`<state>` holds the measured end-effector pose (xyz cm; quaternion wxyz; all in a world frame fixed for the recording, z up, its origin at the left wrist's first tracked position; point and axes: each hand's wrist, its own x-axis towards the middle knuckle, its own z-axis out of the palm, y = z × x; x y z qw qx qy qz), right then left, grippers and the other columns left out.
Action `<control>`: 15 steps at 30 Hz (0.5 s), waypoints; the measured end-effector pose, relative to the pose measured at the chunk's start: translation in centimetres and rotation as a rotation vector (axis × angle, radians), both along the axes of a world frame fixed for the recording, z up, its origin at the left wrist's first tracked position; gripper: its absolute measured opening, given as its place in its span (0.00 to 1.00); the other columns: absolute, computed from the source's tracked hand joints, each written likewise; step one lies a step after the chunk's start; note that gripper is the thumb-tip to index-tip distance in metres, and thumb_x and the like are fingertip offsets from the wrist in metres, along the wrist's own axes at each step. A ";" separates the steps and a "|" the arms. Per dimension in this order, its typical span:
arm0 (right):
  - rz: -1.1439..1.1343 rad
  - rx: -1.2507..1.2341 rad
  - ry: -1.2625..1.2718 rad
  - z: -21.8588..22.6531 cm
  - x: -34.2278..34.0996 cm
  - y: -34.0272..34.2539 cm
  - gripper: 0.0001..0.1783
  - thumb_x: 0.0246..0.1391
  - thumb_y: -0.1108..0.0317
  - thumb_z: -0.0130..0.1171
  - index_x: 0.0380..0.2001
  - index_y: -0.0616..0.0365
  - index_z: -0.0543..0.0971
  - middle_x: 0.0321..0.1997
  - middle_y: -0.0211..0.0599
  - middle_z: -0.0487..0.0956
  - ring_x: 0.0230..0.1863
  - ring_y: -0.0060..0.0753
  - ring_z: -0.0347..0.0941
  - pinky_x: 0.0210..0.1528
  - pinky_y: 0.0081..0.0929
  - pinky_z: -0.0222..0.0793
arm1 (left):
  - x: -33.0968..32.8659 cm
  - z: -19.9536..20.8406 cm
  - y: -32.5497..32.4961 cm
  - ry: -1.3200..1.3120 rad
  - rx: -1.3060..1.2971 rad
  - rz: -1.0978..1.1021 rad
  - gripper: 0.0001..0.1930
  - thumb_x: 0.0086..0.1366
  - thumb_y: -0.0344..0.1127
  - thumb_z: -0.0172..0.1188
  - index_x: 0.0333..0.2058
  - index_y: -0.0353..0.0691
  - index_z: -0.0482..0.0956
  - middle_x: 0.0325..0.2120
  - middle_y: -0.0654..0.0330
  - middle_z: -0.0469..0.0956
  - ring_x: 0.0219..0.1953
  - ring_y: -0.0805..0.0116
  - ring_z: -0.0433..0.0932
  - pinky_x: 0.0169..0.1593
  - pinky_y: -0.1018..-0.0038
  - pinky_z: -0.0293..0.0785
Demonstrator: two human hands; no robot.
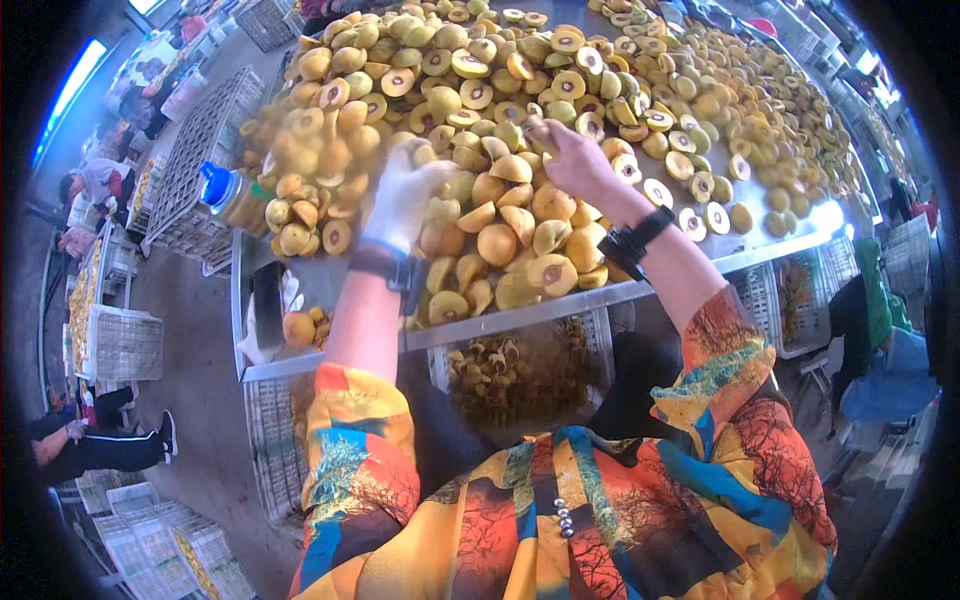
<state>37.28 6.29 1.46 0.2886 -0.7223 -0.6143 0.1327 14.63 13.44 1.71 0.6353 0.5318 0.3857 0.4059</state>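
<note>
Beside the left flank of the heap of yellow-brown fruit (497,244) on the metal surface (745,248) stands a blue-lidded bottle (236,197). Over the heap's middle, the gloved left hand (404,197) bends its fingers; rightward, the bare right hand (578,165) curls its own. I cannot tell either grip.
</note>
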 end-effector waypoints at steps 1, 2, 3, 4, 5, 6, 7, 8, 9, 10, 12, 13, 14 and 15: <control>-0.024 -0.016 0.128 0.5 -0.6 -1.5 0.20 0.45 0.70 0.53 0.44 0.60 0.70 0.36 0.42 0.77 0.32 0.40 0.75 0.35 0.34 0.72 | -1.0 0.0 -1.5 -0.276 -0.072 -0.060 0.18 0.46 0.27 0.61 0.39 0.36 0.71 0.36 0.52 0.74 0.40 0.58 0.76 0.39 0.69 0.78; -0.048 -0.034 0.256 0.9 -1.4 -3.2 0.17 0.47 0.68 0.53 0.42 0.62 0.70 0.30 0.40 0.77 0.27 0.38 0.74 0.31 0.34 0.71 | -1.9 0.0 -2.9 -0.551 -0.143 -0.123 0.17 0.46 0.25 0.60 0.38 0.34 0.70 0.36 0.52 0.74 0.40 0.56 0.76 0.40 0.66 0.79; -0.081 -0.051 0.381 1.3 -2.2 -5.2 0.15 0.50 0.66 0.53 0.40 0.63 0.71 0.24 0.38 0.77 0.21 0.37 0.73 0.27 0.34 0.71 | -2.1 0.5 -5.3 -0.709 -0.145 -0.142 0.17 0.45 0.23 0.59 0.38 0.32 0.71 0.36 0.51 0.74 0.41 0.55 0.76 0.44 0.62 0.78; 0.006 0.041 0.573 1.1 -3.7 -7.3 0.16 0.51 0.63 0.56 0.39 0.63 0.71 0.25 0.38 0.77 0.16 0.24 0.70 0.19 0.26 0.68 | -2.8 0.2 -6.9 -0.800 -0.115 -0.201 0.21 0.43 0.21 0.56 0.41 0.31 0.71 0.39 0.50 0.75 0.42 0.55 0.75 0.47 0.64 0.76; 0.036 -0.028 0.759 1.5 -5.3 -8.9 0.16 0.52 0.62 0.56 0.39 0.62 0.71 0.26 0.37 0.78 0.16 0.21 0.69 0.18 0.22 0.67 | -3.4 0.2 -8.8 -0.865 -0.163 -0.177 0.23 0.42 0.21 0.53 0.43 0.33 0.70 0.39 0.49 0.73 0.42 0.56 0.74 0.45 0.67 0.76; 0.045 -0.101 0.938 1.8 -6.7 -10.9 0.16 0.53 0.61 0.56 0.40 0.62 0.72 0.27 0.35 0.78 0.15 0.18 0.68 0.17 0.19 0.66 | -3.4 0.3 -11.4 -0.937 -0.228 -0.166 0.26 0.41 0.22 0.50 0.45 0.35 0.69 0.39 0.49 0.72 0.43 0.58 0.73 0.43 0.71 0.76; 0.069 -0.112 1.030 2.1 -8.4 -13.0 0.16 0.54 0.60 0.56 0.40 0.61 0.71 0.26 0.35 0.78 0.15 0.16 0.67 0.16 0.16 0.65 | -3.4 0.4 -14.0 -0.890 -0.179 -0.138 0.29 0.40 0.24 0.52 0.48 0.34 0.68 0.41 0.47 0.72 0.44 0.56 0.73 0.43 0.71 0.76; 0.094 -0.122 1.123 2.2 -10.0 -14.7 0.16 0.55 0.59 0.55 0.40 0.61 0.71 0.26 0.34 0.78 0.14 0.15 0.66 0.15 0.13 0.64 | -4.0 0.2 -15.7 -0.900 -0.263 -0.179 0.30 0.40 0.26 0.54 0.48 0.34 0.67 0.41 0.46 0.72 0.44 0.54 0.73 0.46 0.69 0.74; 0.145 -0.096 1.113 0.9 -11.1 -16.0 0.19 0.55 0.57 0.55 0.40 0.62 0.71 0.25 0.32 0.77 0.15 0.16 0.66 0.15 0.14 0.63 | -3.9 0.5 -17.8 -0.886 -0.250 -0.179 0.31 0.39 0.27 0.54 0.49 0.35 0.67 0.42 0.46 0.71 0.44 0.54 0.73 0.48 0.68 0.73; 0.156 -0.043 1.084 0.1 -12.6 -17.3 0.19 0.54 0.57 0.56 0.40 0.62 0.71 0.26 0.31 0.77 0.14 0.14 0.65 0.14 0.13 0.61 | -4.0 0.8 -19.6 -0.866 -0.225 -0.165 0.32 0.39 0.28 0.54 0.50 0.35 0.66 0.43 0.46 0.71 0.45 0.53 0.72 0.50 0.66 0.71; 0.115 -0.048 1.105 -0.1 -15.3 -20.2 0.19 0.52 0.59 0.59 0.40 0.64 0.71 0.27 0.31 0.77 0.18 0.18 0.69 0.19 0.18 0.68 | -4.9 -0.4 -22.3 -0.809 -0.274 -0.201 0.33 0.40 0.30 0.53 0.51 0.38 0.65 0.47 0.50 0.68 0.49 0.56 0.69 0.54 0.65 0.66; 0.088 0.025 1.095 -0.8 -16.1 -21.2 0.19 0.51 0.60 0.60 0.40 0.64 0.71 0.28 0.32 0.78 0.20 0.21 0.71 0.23 0.20 0.69 | -5.2 -1.0 -23.1 -0.757 -0.233 -0.205 0.32 0.42 0.31 0.53 0.51 0.38 0.65 0.47 0.51 0.68 0.50 0.57 0.68 0.55 0.66 0.65; 0.060 0.097 1.084 -1.9 -16.8 -21.9 0.20 0.50 0.61 0.61 0.41 0.64 0.71 0.29 0.34 0.78 0.23 0.23 0.73 0.26 0.22 0.71 | -5.5 -1.8 -23.7 -0.705 -0.192 -0.208 0.31 0.44 0.32 0.54 0.51 0.37 0.65 0.48 0.53 0.68 0.51 0.58 0.67 0.55 0.66 0.64; 0.051 0.156 1.038 -2.3 -17.4 -22.4 0.20 0.50 0.62 0.62 0.41 0.64 0.71 0.30 0.36 0.78 0.26 0.25 0.74 0.29 0.24 0.71 | -5.4 -2.2 -24.3 -0.651 -0.144 -0.123 0.25 0.52 0.35 0.54 0.51 0.37 0.65 0.49 0.55 0.67 0.53 0.61 0.64 0.57 0.67 0.61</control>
